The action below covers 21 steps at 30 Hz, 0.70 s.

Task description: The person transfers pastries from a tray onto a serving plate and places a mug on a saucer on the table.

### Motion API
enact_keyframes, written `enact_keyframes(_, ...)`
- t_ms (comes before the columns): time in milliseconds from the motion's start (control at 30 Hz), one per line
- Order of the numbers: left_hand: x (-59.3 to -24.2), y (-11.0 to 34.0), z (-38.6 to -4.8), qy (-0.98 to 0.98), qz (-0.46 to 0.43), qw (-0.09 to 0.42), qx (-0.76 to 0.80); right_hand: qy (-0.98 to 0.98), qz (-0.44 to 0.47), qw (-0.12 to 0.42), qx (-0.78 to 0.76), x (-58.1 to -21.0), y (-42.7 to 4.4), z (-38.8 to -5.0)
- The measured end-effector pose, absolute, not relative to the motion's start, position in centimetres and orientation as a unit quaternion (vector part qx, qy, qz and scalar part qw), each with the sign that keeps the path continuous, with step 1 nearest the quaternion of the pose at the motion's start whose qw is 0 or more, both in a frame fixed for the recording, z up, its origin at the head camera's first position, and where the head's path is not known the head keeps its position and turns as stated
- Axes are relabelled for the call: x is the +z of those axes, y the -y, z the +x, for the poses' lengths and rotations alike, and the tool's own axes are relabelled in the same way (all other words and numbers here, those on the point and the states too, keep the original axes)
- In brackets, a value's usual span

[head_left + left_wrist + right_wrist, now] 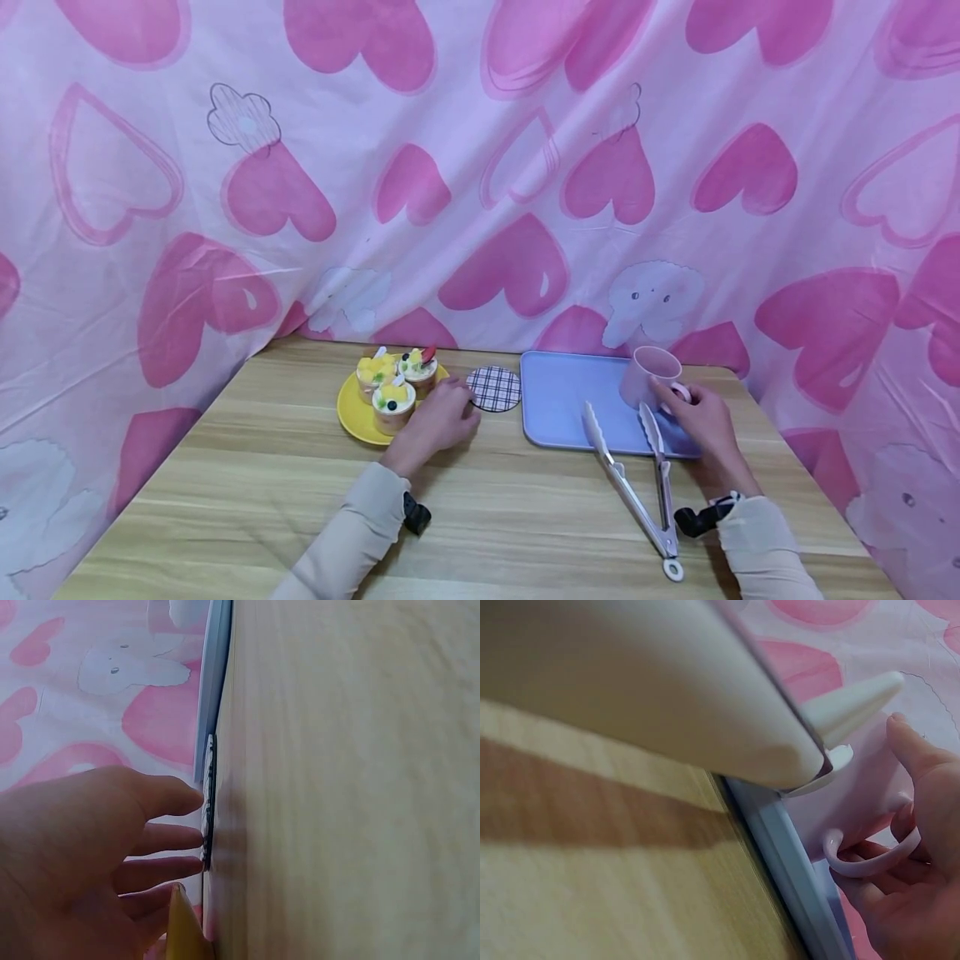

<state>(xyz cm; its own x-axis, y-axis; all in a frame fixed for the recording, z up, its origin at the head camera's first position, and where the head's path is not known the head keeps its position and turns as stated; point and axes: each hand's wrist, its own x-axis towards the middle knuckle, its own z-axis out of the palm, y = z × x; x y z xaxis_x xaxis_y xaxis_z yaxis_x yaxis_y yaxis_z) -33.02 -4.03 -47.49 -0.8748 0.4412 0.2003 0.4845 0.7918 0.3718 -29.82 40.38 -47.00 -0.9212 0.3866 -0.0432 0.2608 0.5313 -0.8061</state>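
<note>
My right hand (701, 421) holds a pink mug (643, 377) at its handle, above the right part of a blue tray (558, 417). In the right wrist view, fingers of the right hand (922, 862) pass behind the ring-shaped handle (874, 864), with the thumb against the mug's side. At the left edge of a round plaid coaster (493, 389) is my left hand (442, 414). The left wrist view shows the thumb and extended fingertips at the edge of the coaster (210, 802), which lies flat on the table.
Left of the left hand, a yellow plate (351, 408) bears three fruit-topped dessert cups (393, 406). Spread metal tongs (633, 492) with pale tips lie partly over the tray's front edge, close to the right wrist. A heart-patterned curtain (480, 167) hangs behind the wooden table (510, 533).
</note>
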Motion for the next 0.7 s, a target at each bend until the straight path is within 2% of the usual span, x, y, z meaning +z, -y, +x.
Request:
enact_keyframes(267, -47.39, 4.01, -32.77, 0.943, -0.235, 0.038, -0.235, 0.878, -0.184, 0.106, 0.429, -47.21, -40.47, -29.84)
enact_keyframes(433, -47.45, 3.80, -32.72, 0.944, -0.227, 0.019, -0.237, 0.880, -0.180, 0.109, 0.425, -47.20, -40.48, -29.74)
enact_keyframes(700, -47.50, 3.60, -32.68, 0.948, -0.234, 0.016, -0.215, 0.881, -0.182, 0.115, 0.421, -47.15, -40.49, -29.66)
